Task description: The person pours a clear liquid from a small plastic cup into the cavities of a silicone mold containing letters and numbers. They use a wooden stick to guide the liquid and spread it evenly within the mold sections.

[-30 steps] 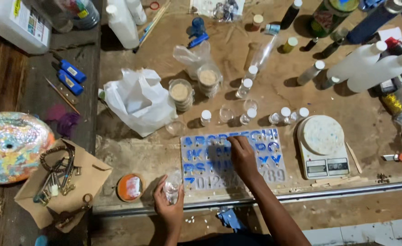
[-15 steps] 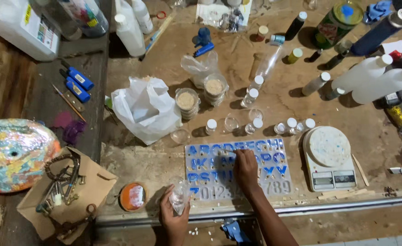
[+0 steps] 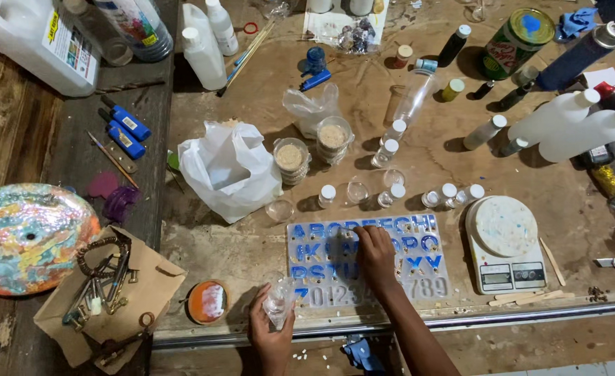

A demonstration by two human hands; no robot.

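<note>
Blue-filled mould (image 3: 391, 275) lies flat at the bench (image 3: 252, 251) front edge. Our right hand (image 3: 376, 256) presses narrowed fingers onto its letters; our left hand (image 3: 271, 333) grips a clear cup (image 3: 278, 302) just beside it.

Left hand (image 3: 271, 333) low at six o'clock, fingers curled in a grip. Right hand (image 3: 376, 255) extended toward twelve, fingers bent downward, forearm angled to five.

My right hand (image 3: 376, 256) presses on the blue-filled letter mould (image 3: 367, 261); my left hand (image 3: 271, 333) grips a small clear cup (image 3: 277, 302). A digital scale (image 3: 504, 242) sits just beside the mould.
</note>
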